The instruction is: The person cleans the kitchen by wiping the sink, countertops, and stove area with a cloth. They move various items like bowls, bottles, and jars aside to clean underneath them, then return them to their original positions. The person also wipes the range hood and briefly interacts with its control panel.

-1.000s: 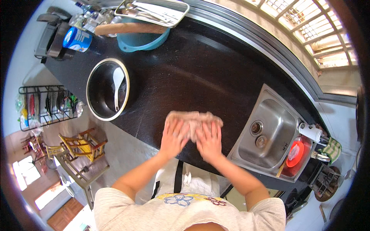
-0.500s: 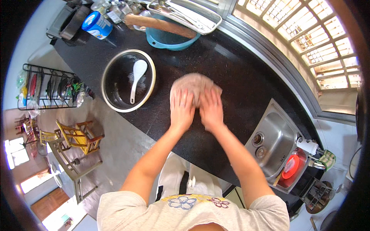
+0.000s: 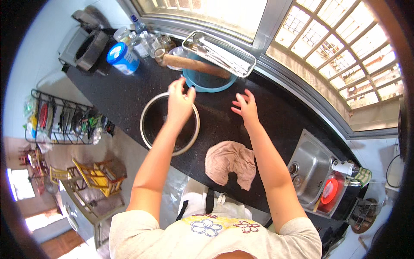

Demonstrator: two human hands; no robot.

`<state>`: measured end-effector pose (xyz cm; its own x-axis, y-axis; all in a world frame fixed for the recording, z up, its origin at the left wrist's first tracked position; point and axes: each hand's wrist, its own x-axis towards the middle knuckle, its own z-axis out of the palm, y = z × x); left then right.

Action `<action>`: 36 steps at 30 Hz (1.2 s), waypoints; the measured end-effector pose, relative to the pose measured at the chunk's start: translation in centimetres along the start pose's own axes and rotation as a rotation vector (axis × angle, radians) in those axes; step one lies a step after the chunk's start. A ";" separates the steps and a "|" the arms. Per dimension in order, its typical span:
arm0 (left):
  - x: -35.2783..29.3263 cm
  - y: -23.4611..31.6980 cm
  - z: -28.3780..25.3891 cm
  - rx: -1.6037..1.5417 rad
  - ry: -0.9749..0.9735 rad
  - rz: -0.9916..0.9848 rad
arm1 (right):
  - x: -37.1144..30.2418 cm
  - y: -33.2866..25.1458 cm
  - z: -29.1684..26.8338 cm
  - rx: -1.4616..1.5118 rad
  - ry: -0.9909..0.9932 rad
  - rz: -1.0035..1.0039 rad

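Head view: a blue basin [image 3: 211,89] is sitting near the back edge of the worktop [image 3: 271,116]. A rolling pin [image 3: 196,65] is lying across the basin, its rim seemingly bearing the weight, and a cutlery tray [image 3: 227,45] is perching at the far side, probably propped there too; the contact is not showing clearly.

The left hand [image 3: 179,102] is hovering over the far rim of a black bowl [image 3: 154,118], fingertips just beside the basin's left side. Its grip is partly open, apparently empty; whether it is touching the basin I cannot tell. The right hand [image 3: 247,108] is hovering near the basin's right side, fingers loosely curled, its grip half open on nothing.

Nearer the front edge, a pink cloth [image 3: 227,159] is lying crumpled, leaving both hands free. Toward the left end, a blue container [image 3: 123,59] and glass bottles [image 3: 146,44] are standing clustered, likely to save space. Toward the right end, a sink [image 3: 307,183] is holding a red dish [image 3: 330,191].
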<state>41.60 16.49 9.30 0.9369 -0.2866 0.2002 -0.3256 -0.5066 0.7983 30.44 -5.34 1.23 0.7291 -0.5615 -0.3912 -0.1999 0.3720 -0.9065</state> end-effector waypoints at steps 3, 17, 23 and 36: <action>9.2 -7.1 0.3 0.049 -0.278 -0.406 | 2.9 -2.4 4.9 0.109 -0.010 0.176; 8.6 -6.5 5.1 -0.342 -0.516 -0.573 | 0.7 0.2 3.7 0.207 0.149 0.112; 2.9 -1.1 9.8 -0.273 -0.599 -0.482 | -4.4 0.2 -4.5 0.204 0.225 0.084; -9.2 5.8 24.9 -0.099 -0.512 -0.114 | -10.1 0.8 -24.3 0.158 0.362 0.121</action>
<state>27.92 -4.05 -2.09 0.7754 -0.6070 -0.1741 -0.1887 -0.4858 0.8534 7.01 -17.28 0.62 0.4233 -0.7200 -0.5500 -0.1468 0.5445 -0.8258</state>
